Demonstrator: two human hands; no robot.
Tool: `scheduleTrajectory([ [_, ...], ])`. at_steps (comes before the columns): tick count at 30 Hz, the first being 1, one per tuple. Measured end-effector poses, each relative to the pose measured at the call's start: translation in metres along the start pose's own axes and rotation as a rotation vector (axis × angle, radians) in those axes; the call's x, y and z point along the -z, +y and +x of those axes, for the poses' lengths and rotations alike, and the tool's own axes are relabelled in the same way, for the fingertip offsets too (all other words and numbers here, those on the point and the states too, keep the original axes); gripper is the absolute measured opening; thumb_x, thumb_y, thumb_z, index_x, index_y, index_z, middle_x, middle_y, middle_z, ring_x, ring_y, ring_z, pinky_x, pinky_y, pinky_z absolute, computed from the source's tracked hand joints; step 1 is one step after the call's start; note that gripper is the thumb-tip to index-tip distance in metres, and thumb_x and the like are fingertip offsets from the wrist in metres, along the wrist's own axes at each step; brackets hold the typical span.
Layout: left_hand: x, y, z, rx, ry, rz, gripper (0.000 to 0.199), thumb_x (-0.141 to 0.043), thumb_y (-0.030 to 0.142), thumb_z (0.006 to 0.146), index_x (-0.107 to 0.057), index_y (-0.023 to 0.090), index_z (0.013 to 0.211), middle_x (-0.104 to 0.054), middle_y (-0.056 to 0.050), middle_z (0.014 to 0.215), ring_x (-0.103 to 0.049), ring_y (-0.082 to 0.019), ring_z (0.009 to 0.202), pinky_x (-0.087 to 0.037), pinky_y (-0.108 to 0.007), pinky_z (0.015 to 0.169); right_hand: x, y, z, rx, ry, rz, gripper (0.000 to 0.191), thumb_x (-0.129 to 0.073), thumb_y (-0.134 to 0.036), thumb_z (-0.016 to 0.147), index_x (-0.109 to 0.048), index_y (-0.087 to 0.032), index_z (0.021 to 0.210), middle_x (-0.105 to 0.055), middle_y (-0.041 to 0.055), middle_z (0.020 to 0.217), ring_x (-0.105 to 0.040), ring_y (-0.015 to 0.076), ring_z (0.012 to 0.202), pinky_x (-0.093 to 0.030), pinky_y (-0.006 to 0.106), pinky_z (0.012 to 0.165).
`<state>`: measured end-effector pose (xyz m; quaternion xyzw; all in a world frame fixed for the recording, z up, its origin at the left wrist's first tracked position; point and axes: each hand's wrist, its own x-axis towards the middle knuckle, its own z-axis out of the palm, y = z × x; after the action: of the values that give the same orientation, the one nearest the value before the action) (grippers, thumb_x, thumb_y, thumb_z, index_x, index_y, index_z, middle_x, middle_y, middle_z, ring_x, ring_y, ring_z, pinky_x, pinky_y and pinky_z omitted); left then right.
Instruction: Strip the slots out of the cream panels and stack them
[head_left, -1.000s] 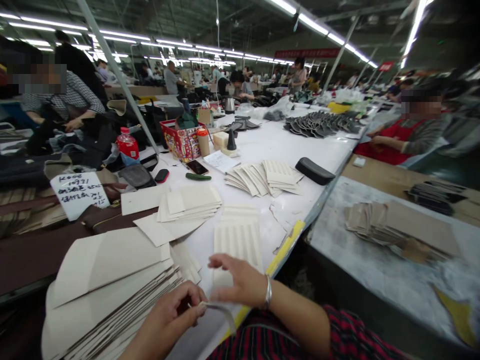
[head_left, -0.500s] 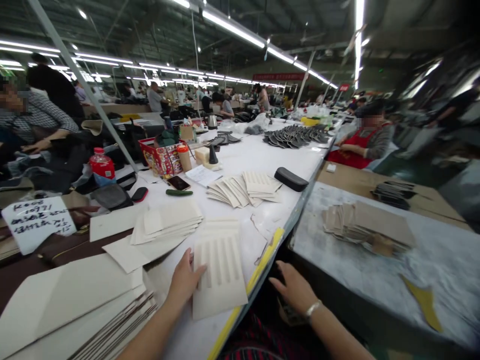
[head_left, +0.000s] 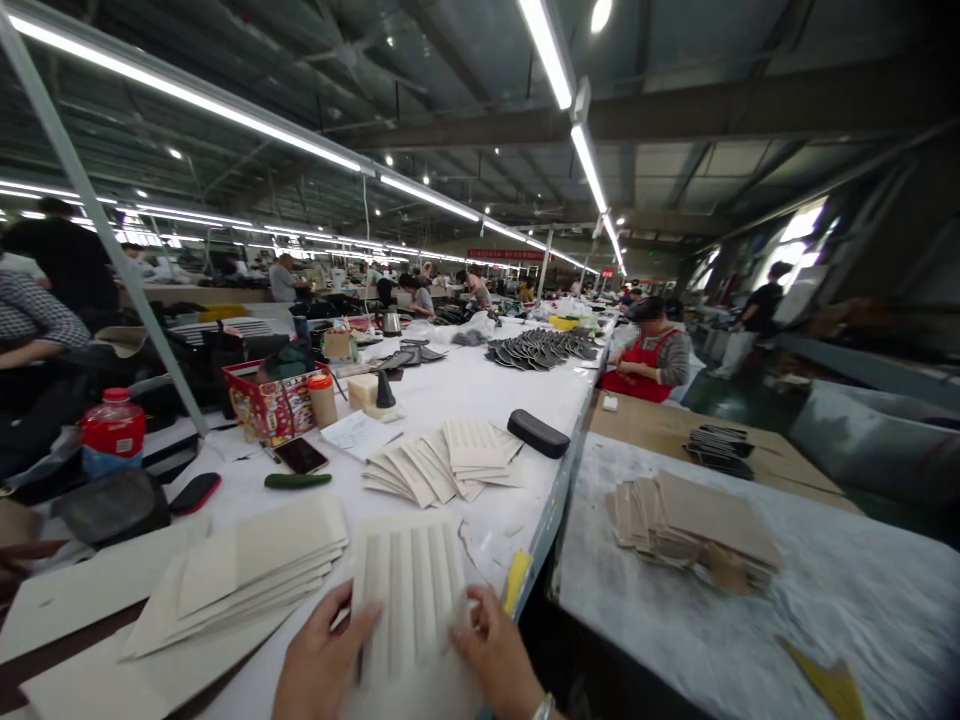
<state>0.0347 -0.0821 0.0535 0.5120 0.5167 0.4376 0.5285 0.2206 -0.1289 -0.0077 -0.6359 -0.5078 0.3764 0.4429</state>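
A cream panel with raised parallel ridges is held in front of me at the table's near edge, its lower end blurred. My left hand is closed on its left edge, thumb on top. At the right edge, my right hand pinches the panel with curled fingers; a bracelet shows at that wrist. Beyond the panel lies a fanned pile of similar ridged panels. To the left of my left hand are stacked flat cream sheets.
A black hard case, a green cucumber-like item, a phone and a red patterned box lie on the white table. Brown-grey pieces are piled on the right-hand table. A person in a red apron sits beyond.
My right hand has come from beyond the table edge onto the panel's right side. My left hand still holds the left edge. The view has tilted up.
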Motion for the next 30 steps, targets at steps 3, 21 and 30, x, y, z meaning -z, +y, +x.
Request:
scheduleTrajectory([
  [3, -0.038, 0.063, 0.053, -0.193, -0.076, -0.063, 0.048, -0.058, 0.039, 0.068, -0.046, 0.017, 0.11, -0.056, -0.008, 0.108, -0.058, -0.018, 0.089, -0.047, -0.029, 0.077, 0.051, -0.053, 0.061, 0.064, 0.193, -0.035, 0.041, -0.046, -0.036, 0.075, -0.041, -0.017, 0.11, -0.058, 0.0048, 0.086, -0.056, 0.0152, 0.076, -0.044, 0.026, 0.065],
  [21, 0.035, -0.089, -0.009, -0.536, -0.338, 1.276, 0.066, -0.042, 0.057, 0.073, -0.032, 0.022, 0.128, -0.031, -0.009, 0.134, -0.024, -0.028, 0.124, -0.005, -0.052, 0.1, -0.033, 0.018, -0.013, 0.357, -0.13, -0.724, 0.037, -0.044, -0.029, 0.08, -0.046, -0.015, 0.114, -0.051, 0.0117, 0.111, -0.042, 0.0222, 0.106, -0.03, 0.041, 0.094],
  [30, -0.017, -0.047, 0.005, -0.496, -0.399, 0.987, 0.04, -0.055, 0.044, 0.07, -0.055, 0.025, 0.105, -0.05, -0.005, 0.119, -0.045, -0.027, 0.107, -0.037, -0.042, 0.088, 0.025, -0.026, 0.044, 0.165, -0.268, -0.41, 0.023, -0.048, -0.029, 0.08, -0.056, -0.016, 0.098, -0.055, 0.0031, 0.096, -0.051, 0.0183, 0.089, -0.042, 0.035, 0.079],
])
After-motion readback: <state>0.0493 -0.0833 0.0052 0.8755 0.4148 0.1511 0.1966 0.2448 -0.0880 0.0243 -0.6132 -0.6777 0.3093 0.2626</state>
